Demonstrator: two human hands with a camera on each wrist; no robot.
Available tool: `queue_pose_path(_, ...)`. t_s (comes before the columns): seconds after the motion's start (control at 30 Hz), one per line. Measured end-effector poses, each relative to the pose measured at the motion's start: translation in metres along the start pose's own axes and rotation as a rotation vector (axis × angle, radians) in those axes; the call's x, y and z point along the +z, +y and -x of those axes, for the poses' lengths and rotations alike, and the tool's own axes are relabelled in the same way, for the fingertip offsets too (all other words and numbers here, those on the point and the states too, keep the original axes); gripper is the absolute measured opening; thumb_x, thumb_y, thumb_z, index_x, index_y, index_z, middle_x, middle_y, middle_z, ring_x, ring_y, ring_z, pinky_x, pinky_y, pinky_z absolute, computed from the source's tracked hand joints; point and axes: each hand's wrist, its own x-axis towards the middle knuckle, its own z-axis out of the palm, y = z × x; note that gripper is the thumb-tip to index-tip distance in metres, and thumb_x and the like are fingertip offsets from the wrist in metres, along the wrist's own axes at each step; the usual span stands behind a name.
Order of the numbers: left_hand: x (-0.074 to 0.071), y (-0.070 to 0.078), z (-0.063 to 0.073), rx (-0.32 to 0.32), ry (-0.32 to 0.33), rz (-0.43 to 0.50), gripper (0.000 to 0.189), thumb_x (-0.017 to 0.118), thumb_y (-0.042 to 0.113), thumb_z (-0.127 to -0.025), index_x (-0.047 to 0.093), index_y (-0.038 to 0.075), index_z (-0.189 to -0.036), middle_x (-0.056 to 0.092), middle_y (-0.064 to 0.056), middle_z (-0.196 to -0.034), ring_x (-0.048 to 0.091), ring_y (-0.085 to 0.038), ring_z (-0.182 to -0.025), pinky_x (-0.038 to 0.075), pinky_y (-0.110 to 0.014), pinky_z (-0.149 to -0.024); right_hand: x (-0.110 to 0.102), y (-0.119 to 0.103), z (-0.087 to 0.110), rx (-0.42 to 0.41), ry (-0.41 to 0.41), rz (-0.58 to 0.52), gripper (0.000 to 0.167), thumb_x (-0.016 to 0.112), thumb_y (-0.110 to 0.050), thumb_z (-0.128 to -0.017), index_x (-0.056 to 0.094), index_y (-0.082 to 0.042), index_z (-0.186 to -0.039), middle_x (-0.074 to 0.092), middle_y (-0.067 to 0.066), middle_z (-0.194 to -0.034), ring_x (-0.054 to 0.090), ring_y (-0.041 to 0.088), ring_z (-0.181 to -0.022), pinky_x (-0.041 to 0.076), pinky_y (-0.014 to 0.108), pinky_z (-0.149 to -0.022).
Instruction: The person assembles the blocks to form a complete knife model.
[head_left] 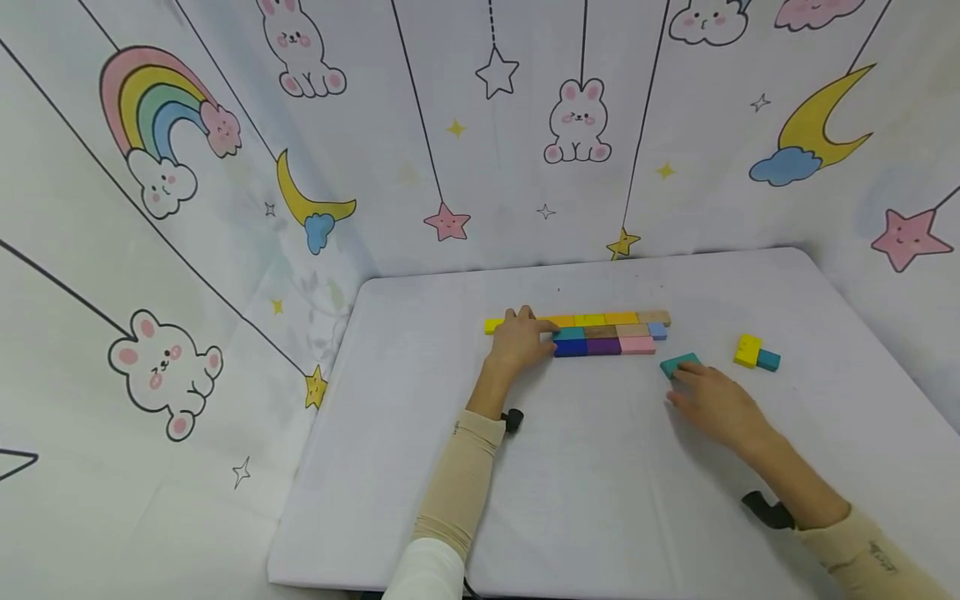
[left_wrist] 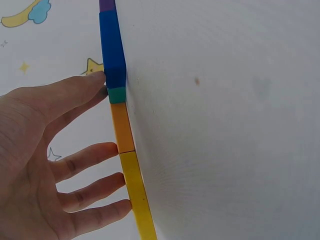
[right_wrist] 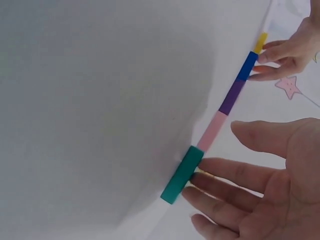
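Note:
Wooden blocks lie in rows on the white table. My left hand (head_left: 517, 343) is at their left end; its thumb touches the end of the dark blue block (left_wrist: 112, 50), and other fingertips rest along the orange block (left_wrist: 122, 127) and yellow block (left_wrist: 140, 195). A teal block (head_left: 568, 333) lies behind the blue one, beside the index finger. Purple (head_left: 603, 346) and pink (head_left: 637, 345) blocks continue the front row. To the right, my right hand (head_left: 716, 407) touches a separate green block (right_wrist: 182, 175) with extended fingertips, its thumb apart from the block.
A loose yellow block (head_left: 747, 350) and a small teal block (head_left: 768, 361) lie together right of my right hand. A small light blue block (head_left: 657, 332) ends the middle row. Behind the table (head_left: 420, 367) hangs a printed cloth (head_left: 510, 183).

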Motion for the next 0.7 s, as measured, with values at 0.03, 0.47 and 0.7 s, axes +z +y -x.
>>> queue_pose_path(0.03, 0.000, 0.000, 0.000, 0.001, 0.001, -0.001, 0.039, 0.068, 0.049, -0.099, 0.068, 0.044, -0.138, 0.058, -0.004, -0.125, 0.050, -0.022, -0.107, 0.052, -0.036, -0.076, 0.000, -0.002, 0.000, -0.005, -0.005, 0.001, 0.053, 0.070, -0.023, -0.100, 0.059, 0.014, -0.137, 0.054, 0.037, -0.142, 0.051, 0.057, -0.129, 0.046, 0.067, -0.100)
queue_pose_path(0.47, 0.001, -0.001, 0.000, 0.005, 0.009, -0.003, 0.040, 0.068, 0.050, -0.099, 0.068, 0.043, -0.138, 0.058, -0.005, -0.125, 0.051, -0.023, -0.107, 0.052, -0.036, -0.076, 0.007, -0.025, -0.004, -0.063, -0.006, 0.061, 0.050, 0.072, -0.024, -0.099, 0.063, 0.009, -0.135, 0.059, 0.032, -0.140, 0.056, 0.053, -0.127, 0.047, 0.065, -0.101)
queue_pose_path(0.7, 0.002, -0.001, 0.000, 0.003, 0.010, -0.009, 0.040, 0.068, 0.051, -0.099, 0.067, 0.044, -0.138, 0.057, -0.005, -0.126, 0.050, -0.022, -0.107, 0.052, -0.035, -0.076, 0.008, -0.041, -0.006, -0.067, -0.011, 0.057, 0.049, 0.073, -0.024, -0.098, 0.065, 0.007, -0.135, 0.061, 0.030, -0.139, 0.057, 0.054, -0.126, 0.047, 0.065, -0.101)
